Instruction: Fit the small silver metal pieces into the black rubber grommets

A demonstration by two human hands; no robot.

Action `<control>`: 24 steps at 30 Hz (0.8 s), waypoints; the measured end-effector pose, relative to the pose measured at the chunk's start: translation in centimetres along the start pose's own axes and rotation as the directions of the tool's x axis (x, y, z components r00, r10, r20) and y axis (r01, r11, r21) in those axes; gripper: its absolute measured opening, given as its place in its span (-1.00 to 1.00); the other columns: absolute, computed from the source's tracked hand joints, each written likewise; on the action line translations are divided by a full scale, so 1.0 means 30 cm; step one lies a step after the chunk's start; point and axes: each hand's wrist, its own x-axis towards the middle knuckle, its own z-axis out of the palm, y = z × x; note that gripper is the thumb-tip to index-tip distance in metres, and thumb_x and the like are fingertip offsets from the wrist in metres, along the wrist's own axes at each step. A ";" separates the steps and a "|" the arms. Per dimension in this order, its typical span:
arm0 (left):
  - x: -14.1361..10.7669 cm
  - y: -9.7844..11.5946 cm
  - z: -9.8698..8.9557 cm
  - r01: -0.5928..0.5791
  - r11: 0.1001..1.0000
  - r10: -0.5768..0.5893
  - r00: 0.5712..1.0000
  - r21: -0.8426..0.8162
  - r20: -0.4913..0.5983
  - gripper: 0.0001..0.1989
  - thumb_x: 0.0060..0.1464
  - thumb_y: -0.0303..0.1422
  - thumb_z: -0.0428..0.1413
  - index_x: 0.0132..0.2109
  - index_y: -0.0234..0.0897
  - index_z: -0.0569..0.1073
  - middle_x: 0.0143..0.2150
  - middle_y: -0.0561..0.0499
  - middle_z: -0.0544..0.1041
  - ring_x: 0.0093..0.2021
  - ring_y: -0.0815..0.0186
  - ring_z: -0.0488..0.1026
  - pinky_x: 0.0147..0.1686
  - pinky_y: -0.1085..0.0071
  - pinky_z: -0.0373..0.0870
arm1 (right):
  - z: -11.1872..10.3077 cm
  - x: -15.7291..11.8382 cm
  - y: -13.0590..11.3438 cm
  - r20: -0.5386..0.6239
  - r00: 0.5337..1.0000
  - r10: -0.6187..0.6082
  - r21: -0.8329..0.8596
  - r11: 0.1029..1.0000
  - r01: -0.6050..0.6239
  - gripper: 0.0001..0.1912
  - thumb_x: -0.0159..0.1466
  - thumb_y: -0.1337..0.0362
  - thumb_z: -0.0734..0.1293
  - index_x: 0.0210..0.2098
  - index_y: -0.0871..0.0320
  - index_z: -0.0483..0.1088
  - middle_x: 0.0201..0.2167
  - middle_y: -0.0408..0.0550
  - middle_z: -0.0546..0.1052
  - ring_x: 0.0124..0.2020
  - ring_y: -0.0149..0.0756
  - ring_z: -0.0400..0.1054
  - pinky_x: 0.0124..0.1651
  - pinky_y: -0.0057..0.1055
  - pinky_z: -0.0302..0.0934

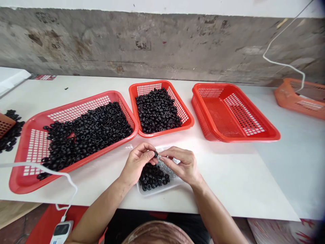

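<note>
Between the thumb and fingers of my left hand (141, 159) is a small black ring-like plastic part (155, 154). My right hand (183, 163) pinches a tiny shiny piece (159, 156) against that part; its exact kind is too small to make out. Both hands meet above a shallow translucent white tray (149, 194). In the tray's left half lie many black parts (153, 179), round with a hole through them. Small silvery pieces (169, 171) fill the right half, partly hidden by my right hand.
A large red basket (76, 166) and a smaller one (165, 130) hold heaps of black parts. Stacked red baskets (243, 139) stand on the right, an orange basket (291, 98) beyond. A white cable (68, 179) runs to a device (62, 230) at lower left.
</note>
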 end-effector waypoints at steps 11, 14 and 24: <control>-0.023 -0.008 -0.009 -0.154 0.964 0.104 0.969 0.218 0.224 -0.82 0.13 -0.31 0.31 -0.15 -0.28 0.58 -0.31 0.00 0.59 -0.40 0.38 0.54 -0.35 0.47 0.47 | -0.021 0.014 0.012 0.396 0.783 0.480 0.494 0.608 -0.622 -0.58 0.08 0.05 0.60 -0.33 0.17 0.41 -0.55 -0.21 0.49 -0.65 -0.56 0.14 -0.64 -0.59 -0.01; -0.022 -0.008 -0.017 -0.241 0.927 0.165 0.950 0.288 0.264 -0.86 0.19 -0.32 0.26 -0.18 -0.29 0.64 -0.30 -0.05 0.60 -0.39 0.36 0.54 -0.35 0.45 0.47 | -0.027 0.012 0.011 0.401 0.767 0.500 0.482 0.597 -0.641 -0.57 0.10 0.04 0.58 -0.30 0.17 0.38 -0.54 -0.22 0.47 -0.66 -0.58 0.07 -0.65 -0.60 -0.06; 0.031 -0.010 -0.030 -0.108 0.993 0.111 0.992 -0.044 0.063 -0.84 -0.03 -0.38 0.38 -0.31 -0.30 0.57 -0.31 0.01 0.63 -0.41 0.39 0.53 -0.34 0.44 0.45 | 0.019 -0.016 0.055 0.324 0.933 0.159 -0.237 0.968 -0.083 -0.83 0.38 0.42 0.32 -0.12 0.13 0.55 -0.27 -0.06 0.58 -0.29 -0.33 0.46 -0.19 -0.42 0.32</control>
